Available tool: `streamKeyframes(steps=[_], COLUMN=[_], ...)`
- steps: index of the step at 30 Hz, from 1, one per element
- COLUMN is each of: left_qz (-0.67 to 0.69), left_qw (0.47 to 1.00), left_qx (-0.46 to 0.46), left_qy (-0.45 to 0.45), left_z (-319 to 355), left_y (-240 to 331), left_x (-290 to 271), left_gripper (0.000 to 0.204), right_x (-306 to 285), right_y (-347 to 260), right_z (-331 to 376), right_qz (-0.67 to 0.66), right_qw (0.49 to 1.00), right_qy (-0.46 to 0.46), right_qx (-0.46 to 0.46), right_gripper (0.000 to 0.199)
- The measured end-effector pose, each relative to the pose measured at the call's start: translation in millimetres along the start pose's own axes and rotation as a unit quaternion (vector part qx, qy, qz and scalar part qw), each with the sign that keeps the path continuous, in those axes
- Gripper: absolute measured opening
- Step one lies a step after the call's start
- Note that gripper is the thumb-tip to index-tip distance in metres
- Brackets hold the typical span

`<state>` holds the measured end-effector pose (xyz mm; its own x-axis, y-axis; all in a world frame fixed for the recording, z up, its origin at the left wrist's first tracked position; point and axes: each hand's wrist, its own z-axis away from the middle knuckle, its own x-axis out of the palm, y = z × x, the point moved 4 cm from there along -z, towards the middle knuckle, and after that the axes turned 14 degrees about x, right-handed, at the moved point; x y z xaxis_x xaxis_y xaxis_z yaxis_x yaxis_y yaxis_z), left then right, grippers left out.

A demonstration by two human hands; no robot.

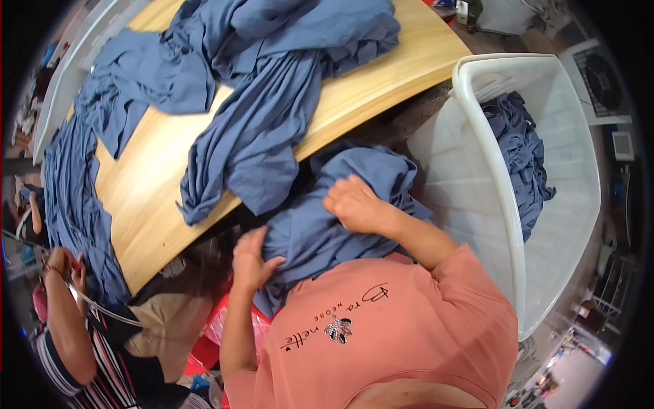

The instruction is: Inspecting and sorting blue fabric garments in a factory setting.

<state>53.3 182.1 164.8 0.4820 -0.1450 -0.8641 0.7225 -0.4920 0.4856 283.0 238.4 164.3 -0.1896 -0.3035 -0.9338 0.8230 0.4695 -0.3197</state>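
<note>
A bundle of blue fabric [317,238] lies bunched across my lap, just off the table's near edge. My right hand [354,204] is closed on top of it, fingers curled into the cloth. At the bundle's left side rests my left hand [252,260], with its thumb apart from the fingers and touching the fabric. A large heap of the same blue cloth [272,41] covers the far part of the wooden table [143,204]. From that heap, one long piece [255,136] hangs toward me over the near edge.
On the right stands a big white plastic bin [470,177] with crumpled blue cloth pieces [521,150] inside. A co-worker in a striped top [126,361] is at the lower left, hands near blue cloth draped at the table's left end. Red plastic [228,327] shows beside my left forearm.
</note>
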Motion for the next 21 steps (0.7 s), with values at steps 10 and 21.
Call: streamKeyframes(steps=[10, 21], left_qz=[0.163, 0.22], left_qw=[0.986, 0.966], left_qx=[0.029, 0.054], left_qy=[0.009, 0.123], left_z=[-71, -170], left_y=[25, 73], left_x=[-22, -74], left_gripper=[0.047, 0.02], right_x=[-51, -11], right_y=[26, 40], right_z=[21, -17], right_qz=[-0.025, -0.749], right_qw=[0.996, 0.655], right_qy=[0.053, -0.081], right_qx=[0.072, 0.056], right_gripper=[0.036, 0.074])
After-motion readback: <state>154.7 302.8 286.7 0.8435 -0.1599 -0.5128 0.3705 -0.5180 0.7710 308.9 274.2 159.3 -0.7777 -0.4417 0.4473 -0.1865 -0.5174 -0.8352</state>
